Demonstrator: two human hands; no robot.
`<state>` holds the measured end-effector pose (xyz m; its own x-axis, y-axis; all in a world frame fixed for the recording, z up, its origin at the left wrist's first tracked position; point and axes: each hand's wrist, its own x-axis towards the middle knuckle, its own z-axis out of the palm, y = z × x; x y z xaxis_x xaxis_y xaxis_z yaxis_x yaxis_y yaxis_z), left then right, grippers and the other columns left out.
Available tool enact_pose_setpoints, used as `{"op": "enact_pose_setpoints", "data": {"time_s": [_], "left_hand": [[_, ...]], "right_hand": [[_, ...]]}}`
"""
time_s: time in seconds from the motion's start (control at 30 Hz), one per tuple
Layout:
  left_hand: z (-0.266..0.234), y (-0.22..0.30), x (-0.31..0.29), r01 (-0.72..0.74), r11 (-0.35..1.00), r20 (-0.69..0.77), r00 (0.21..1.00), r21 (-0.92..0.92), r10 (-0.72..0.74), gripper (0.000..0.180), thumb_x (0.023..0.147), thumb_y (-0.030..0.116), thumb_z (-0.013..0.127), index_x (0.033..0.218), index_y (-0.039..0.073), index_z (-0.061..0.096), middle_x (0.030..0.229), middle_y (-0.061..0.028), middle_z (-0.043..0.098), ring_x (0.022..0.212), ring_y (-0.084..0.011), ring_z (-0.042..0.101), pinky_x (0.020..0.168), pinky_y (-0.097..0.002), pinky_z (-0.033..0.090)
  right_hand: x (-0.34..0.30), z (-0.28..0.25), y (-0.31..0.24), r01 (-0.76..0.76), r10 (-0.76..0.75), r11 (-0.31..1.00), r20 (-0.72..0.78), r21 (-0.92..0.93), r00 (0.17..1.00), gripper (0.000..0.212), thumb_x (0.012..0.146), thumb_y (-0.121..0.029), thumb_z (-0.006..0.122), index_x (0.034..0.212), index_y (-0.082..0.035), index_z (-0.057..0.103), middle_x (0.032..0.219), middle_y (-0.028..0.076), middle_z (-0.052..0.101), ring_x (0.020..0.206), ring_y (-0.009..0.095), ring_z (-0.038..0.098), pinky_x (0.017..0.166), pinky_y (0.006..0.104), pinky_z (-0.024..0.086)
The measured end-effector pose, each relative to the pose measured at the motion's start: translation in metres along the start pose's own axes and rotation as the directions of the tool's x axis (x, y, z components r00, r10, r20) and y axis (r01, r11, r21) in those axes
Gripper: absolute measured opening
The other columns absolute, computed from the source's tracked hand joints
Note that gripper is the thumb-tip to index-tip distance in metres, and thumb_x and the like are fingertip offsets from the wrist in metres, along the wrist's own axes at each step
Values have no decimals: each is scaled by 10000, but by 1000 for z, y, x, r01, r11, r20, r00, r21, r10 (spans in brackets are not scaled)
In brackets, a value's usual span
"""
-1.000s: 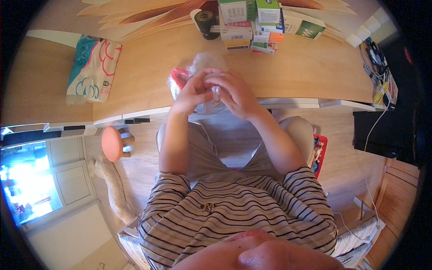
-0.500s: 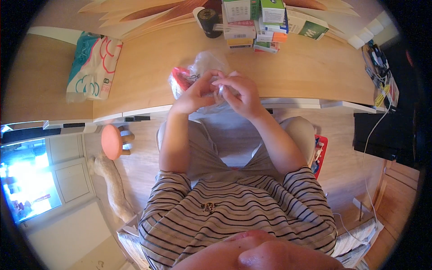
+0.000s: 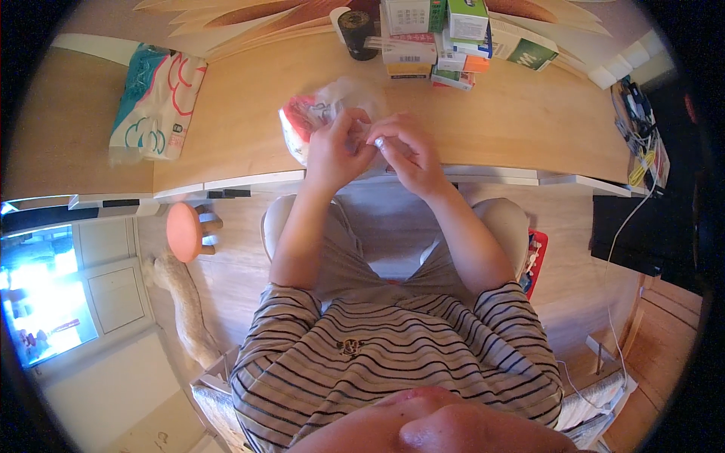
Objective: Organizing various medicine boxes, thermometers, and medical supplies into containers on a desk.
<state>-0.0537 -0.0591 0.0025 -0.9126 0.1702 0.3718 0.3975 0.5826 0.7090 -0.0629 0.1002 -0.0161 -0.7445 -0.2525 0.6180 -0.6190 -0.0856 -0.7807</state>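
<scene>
On the desk in front of me lies a clear plastic bag (image 3: 351, 94) with a red and white package (image 3: 297, 113) showing through its left side. My left hand (image 3: 334, 155) is closed at the bag's near edge, its fingertips pinching the plastic. Close beside it, my right hand (image 3: 414, 155) has thumb and forefinger pinched on the same thin plastic. The fingertips of both hands nearly meet, and part of the bag is hidden behind them.
Stacked boxes (image 3: 408, 53) and a dark cup (image 3: 357, 36) stand at the back of the desk (image 3: 521, 121). A plastic-wrapped pack (image 3: 158, 106) lies at the left, cables (image 3: 640, 128) at the right. Below are an orange stool (image 3: 185, 232) and a tan furry animal (image 3: 189, 317).
My left hand has turned more upright and moved right, closer to my right hand. The bag's red and white part has shifted slightly left.
</scene>
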Motion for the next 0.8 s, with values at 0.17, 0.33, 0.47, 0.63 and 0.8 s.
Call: {"op": "enact_pose_setpoints", "data": {"time_s": [0.17, 0.33, 0.47, 0.63, 0.8], "left_hand": [[0, -5, 1, -147, 932, -238, 943, 331, 233, 185, 665, 53, 651, 839, 66, 590, 722, -78, 615, 619, -279, 591, 560, -359, 476], [-6, -19, 2, -187, 975, -182, 961, 121, 208, 159, 673, 36, 627, 829, 20, 599, 709, -102, 588, 647, -279, 570, 588, -334, 455], [-15, -8, 4, -169, 892, -88, 985, -418, 146, 151, 687, 46, 662, 812, -11, 601, 705, -111, 583, 677, -230, 571, 617, -310, 438], [-8, -16, -3, -73, 971, -147, 988, -229, 40, 143, 742, 98, 696, 797, -21, 637, 729, -90, 601, 735, -197, 574, 658, -300, 443], [-17, -27, -6, -47, 937, -386, 917, -346, -96, 82, 806, 44, 645, 766, -28, 651, 754, -66, 627, 693, -120, 529, 620, -239, 400]], "right_hand": [[1, -1, -2, 189, -171, 931, 86, -312, 982, 136, 767, -53, 614, 901, -73, 617, 964, 67, 609, 886, 262, 566, 799, 354, 435], [-1, 1, -1, 154, -151, 899, 39, -410, 988, 203, 723, -50, 654, 915, -108, 622, 1042, 67, 576, 920, 276, 554, 797, 372, 450], [-1, -2, -1, 145, -150, 885, 25, -442, 988, 224, 717, -63, 665, 927, -131, 624, 1049, 63, 574, 928, 281, 549, 797, 382, 453], [-2, -1, 1, 146, -146, 860, 39, -489, 989, 196, 695, -100, 701, 881, -143, 654, 1097, 49, 567, 977, 285, 535, 837, 398, 433], [-1, 2, -2, 107, -120, 912, -9, -396, 993, 133, 708, -98, 700, 835, -128, 676, 1101, 50, 564, 993, 282, 517, 857, 386, 415]]}}
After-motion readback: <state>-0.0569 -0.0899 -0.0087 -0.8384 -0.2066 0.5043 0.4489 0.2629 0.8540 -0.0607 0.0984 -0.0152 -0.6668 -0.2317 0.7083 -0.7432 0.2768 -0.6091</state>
